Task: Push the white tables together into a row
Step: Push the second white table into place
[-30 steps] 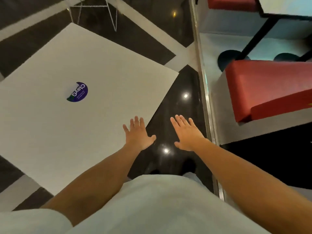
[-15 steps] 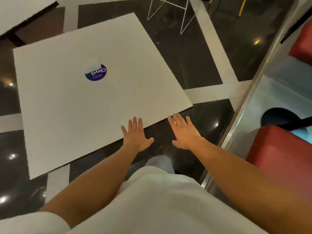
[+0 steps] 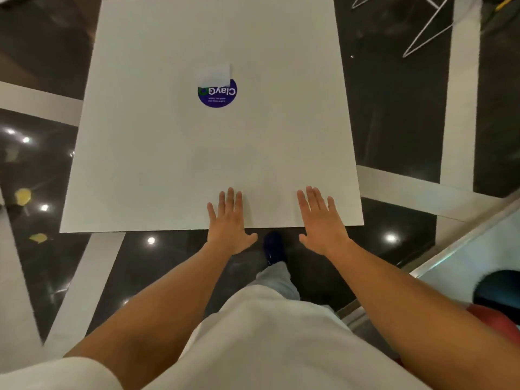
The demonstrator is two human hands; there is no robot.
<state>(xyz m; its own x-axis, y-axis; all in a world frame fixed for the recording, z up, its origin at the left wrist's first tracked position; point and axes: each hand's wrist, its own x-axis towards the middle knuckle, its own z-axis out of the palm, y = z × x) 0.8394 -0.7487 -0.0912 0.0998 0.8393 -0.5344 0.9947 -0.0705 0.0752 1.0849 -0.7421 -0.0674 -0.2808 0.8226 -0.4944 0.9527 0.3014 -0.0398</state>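
table: white table [image 3: 168,164], square top, fills the centre and far part of the view; near edge runs left-right just in front of the person
sticker: round blue sticker [image 3: 217,94] with white lettering on the top, far of centre; a pale patch covers its far part
left hand: left hand [image 3: 229,223] flat, fingers straight and close together, thumb out to the right; fingers over the tabletop, palm past the near edge
right hand: right hand [image 3: 320,220] flat too, fingers straight, thumb out to the left; sits near the table's near-right corner, fingers over the top
contact: can't tell if either hand presses on the surface; neither one grips anything
spacing: hands side by side, apart, both on the right half of the near edge
floor: dark glossy floor [image 3: 394,108] with pale bands and light reflections
foot: dark shoe [image 3: 273,247] and grey trouser leg [image 3: 278,280] between the forearms, toe just at the table edge
far right: white wire frame [image 3: 422,32] on the floor
near right: red seat [image 3: 495,316], partly cut off
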